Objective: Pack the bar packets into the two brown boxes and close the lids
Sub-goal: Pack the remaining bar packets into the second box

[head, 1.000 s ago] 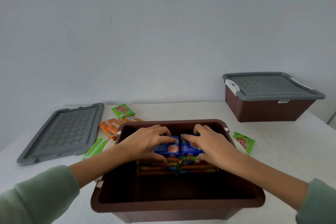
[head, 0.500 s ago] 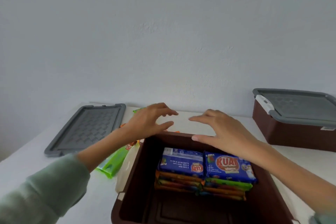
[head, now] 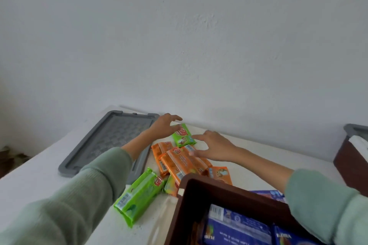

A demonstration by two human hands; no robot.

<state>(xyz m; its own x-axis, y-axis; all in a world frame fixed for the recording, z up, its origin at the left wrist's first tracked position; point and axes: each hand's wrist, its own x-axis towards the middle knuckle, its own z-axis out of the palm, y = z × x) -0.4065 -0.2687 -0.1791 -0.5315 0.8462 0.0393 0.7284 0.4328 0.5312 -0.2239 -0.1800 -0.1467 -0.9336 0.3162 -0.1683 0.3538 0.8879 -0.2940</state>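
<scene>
Left hand (head: pixel 165 127) and right hand (head: pixel 214 146) now beyond brown box (head: pixel 199 182), wide and empty, over packets (head: pixel 179 162)

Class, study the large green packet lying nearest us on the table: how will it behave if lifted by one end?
The green packet is probably fairly stiff: it looks blocky and full. Its glossy wrapper may be slippery, so a pinch on the crimped end could slide. Lying flat on the table, it seems unlikely to roll.

Lattice-patterned grey lid (head: pixel 111 141) at centre left; green packet (head: pixel 139 195), orange packets (head: pixel 179 163), blue packets (head: pixel 239 226); brown box (head: pixel 219 188); white bench (head: pixel 35 175).
</scene>
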